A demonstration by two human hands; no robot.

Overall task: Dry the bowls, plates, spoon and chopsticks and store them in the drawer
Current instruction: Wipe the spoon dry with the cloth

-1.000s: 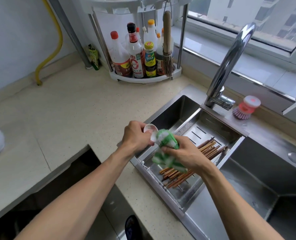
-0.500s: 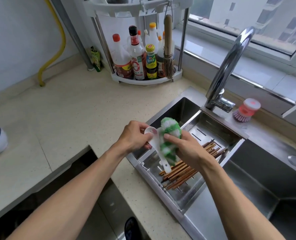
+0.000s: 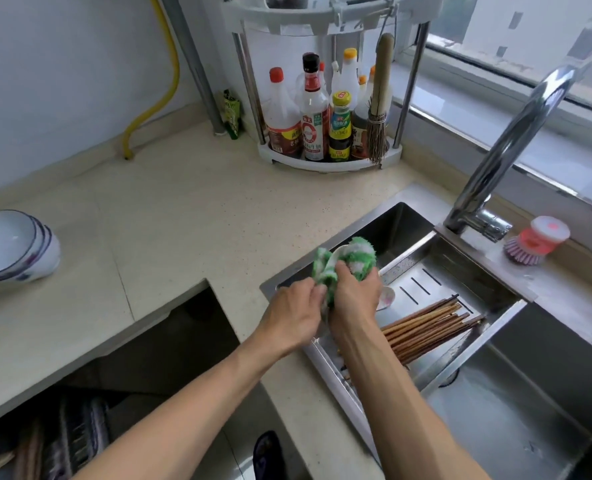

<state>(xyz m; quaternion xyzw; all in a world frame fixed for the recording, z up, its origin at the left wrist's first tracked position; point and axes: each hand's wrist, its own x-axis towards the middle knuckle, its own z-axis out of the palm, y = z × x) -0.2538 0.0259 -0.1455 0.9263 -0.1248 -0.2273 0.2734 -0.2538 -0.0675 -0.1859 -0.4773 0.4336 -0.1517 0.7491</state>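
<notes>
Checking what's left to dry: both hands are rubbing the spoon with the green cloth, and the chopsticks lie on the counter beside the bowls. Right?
Not quite. The head view shows the chopsticks lying in the metal tray over the sink, not on the counter. The rest holds: left hand and right hand work the green cloth around the spoon.

both hands, left hand (image 3: 296, 315) and right hand (image 3: 355, 296), wrap a green cloth (image 3: 343, 263) around a white spoon (image 3: 386, 297); chopsticks (image 3: 429, 327) lie just right of them.

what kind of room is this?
Most likely a home kitchen: a steel sink with a tap, sauce bottles on a corner rack, stacked bowls on the counter.
</notes>
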